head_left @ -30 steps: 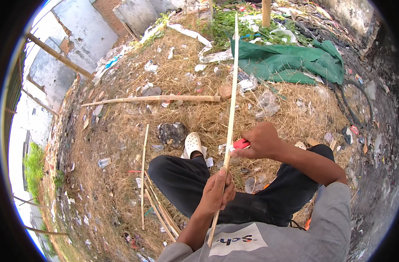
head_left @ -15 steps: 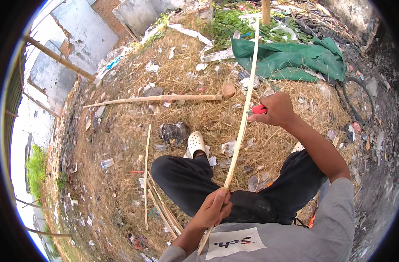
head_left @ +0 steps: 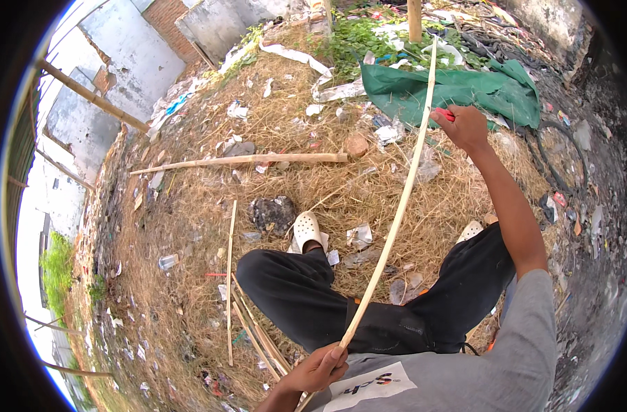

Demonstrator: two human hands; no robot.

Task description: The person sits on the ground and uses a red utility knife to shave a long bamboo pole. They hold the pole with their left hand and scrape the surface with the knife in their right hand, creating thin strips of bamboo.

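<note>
Gripping a long pale strip (head_left: 402, 213) near its close end and holding a red tool (head_left: 445, 115) beside its far part

Closing left hand (head_left: 319, 369) round the strip just in front of a grey shirt (head_left: 464, 378), with fingers curled tight; slanting it up and rightward over dark trousers (head_left: 293, 295); looking left of the knee (head_left: 255, 262) onto thin loose strips (head_left: 231, 295) on dry grass (head_left: 190, 213), then past a white shoe (head_left: 305, 226); clenching the red tool in right hand (head_left: 468, 128), close to the strip, cannot tell whether touching; farther out, coming to a pale pole (head_left: 293, 158) laid crosswise, then a green sheet (head_left: 495, 89) behind the strip's upper stretch
</note>
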